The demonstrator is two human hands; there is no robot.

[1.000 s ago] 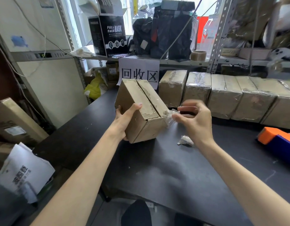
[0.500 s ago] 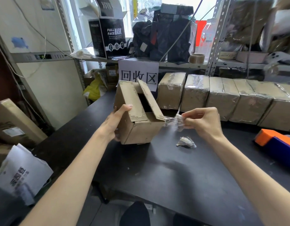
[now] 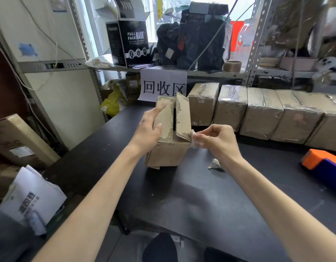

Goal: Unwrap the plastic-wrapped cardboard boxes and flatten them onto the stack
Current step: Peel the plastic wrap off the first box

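1. Left hand point(image 3: 150, 125): laid on the box point(image 3: 169, 154) from its left side. The fingers run fairly straight up along the left flap point(image 3: 166, 118) and the thumb rests on top. It steadies the box rather than clasping it, though motion blur softens the fingertips.
2. Right hand point(image 3: 218, 140): thumb and fingers are pinched on a wisp of plastic wrap point(image 3: 193, 141), right at the box's near right corner.
3. Box: stands on the worktop point(image 3: 201, 195) directly between the two hands and touches both. Its long axis and flap seam run away from the person. The right flap point(image 3: 183, 118) stands almost upright, with a dark gap open beside it.
4. Governing relation: the wrap hangs off the right corner, so the right hand is the nearer one. The likely pull is rightward, away from the bracing left hand.
5. Wrapped boxes point(image 3: 231, 108): a row behind and to the right, well apart from the hands.
6. Scrap point(image 3: 214, 164): crumpled film on the worktop below the right wrist.
7. Change from half a second ago: the right hand has closed in on the corner, the right flap stands steeper, and the left hand has climbed from the side wall onto the left flap.
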